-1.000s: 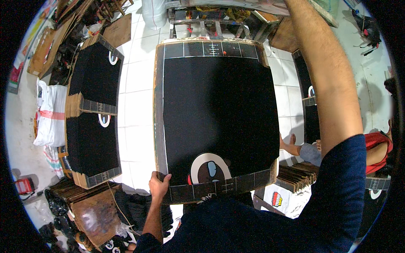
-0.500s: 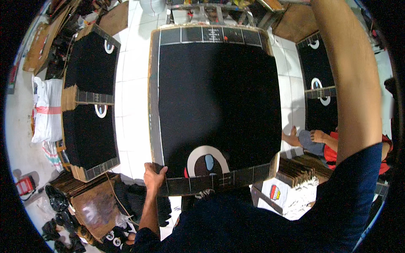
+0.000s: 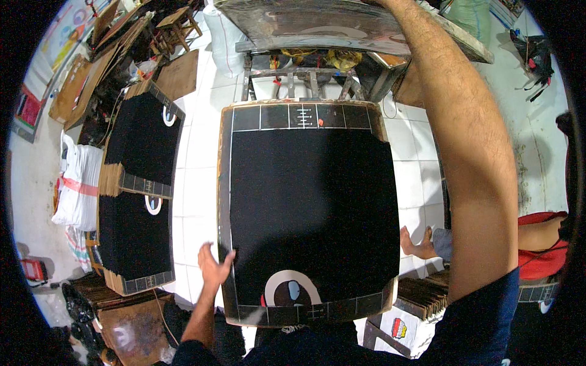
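Note:
A black fabric piece (image 3: pixel 314 201) lies flat over a board (image 3: pixel 225 183) with taped, ruled borders. Near its close edge is a printed motif (image 3: pixel 292 288), a cream arch around brown with a pale blue oval and a bit of red. My left hand (image 3: pixel 213 265) is open beside the board's left edge, thumb and fingers apart, the thumb tip reaching the border. Far beyond the board, a wide framed printing screen (image 3: pixel 329 33) is tilted up. My right arm stretches out to it, and my right hand (image 3: pixel 383 2) grips its upper rim, partly cut off by the picture's edge.
On the left stand more boards with black fabric (image 3: pixel 137 235) and a white sack (image 3: pixel 78 183). A stack of thin boards (image 3: pixel 421 299) is near on the right. Another person's bare foot (image 3: pixel 416 244) and red clothing (image 3: pixel 543 250) show at right. A low rack (image 3: pixel 299 82) stands beyond my board.
The view has tipped up, so the board sits lower and the tilted screen has come into sight. My left hand has come off its hold on the board's edge and opened.

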Available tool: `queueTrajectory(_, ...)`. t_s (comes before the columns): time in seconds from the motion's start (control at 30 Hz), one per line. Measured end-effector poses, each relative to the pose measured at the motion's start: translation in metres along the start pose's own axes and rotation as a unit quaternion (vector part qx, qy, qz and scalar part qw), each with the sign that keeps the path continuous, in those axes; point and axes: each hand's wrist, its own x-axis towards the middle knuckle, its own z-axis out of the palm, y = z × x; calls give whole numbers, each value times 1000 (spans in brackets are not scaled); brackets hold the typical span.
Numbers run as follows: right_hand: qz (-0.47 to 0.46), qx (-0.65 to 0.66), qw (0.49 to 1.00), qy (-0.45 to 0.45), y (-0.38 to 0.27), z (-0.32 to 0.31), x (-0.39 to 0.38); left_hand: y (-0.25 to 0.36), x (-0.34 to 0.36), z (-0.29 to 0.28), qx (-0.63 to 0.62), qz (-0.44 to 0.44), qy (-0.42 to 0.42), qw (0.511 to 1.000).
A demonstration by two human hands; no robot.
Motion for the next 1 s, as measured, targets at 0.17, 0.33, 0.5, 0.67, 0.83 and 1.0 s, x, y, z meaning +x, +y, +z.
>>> queueTrajectory(0.17,-2,-4,1000,-3,3,-1,14,160,172,51,43,260,135,955)
queueTrajectory(0.33,-8,15,1000,-23,10,-2,37,311,294,131,35,313,96,944)
queueTrajectory(0.5,-79,24,996,-29,13,6,67,349,328,195,110,304,41,945)
queueTrajectory(0.67,-95,35,995,-6,19,12,100,345,326,211,135,276,9,952)
queueTrajectory(0.83,-155,39,987,-19,16,12,127,349,327,206,144,261,-20,954)
queueTrajectory(1.0,-156,64,985,-22,17,11,137,348,328,209,111,265,-13,958)
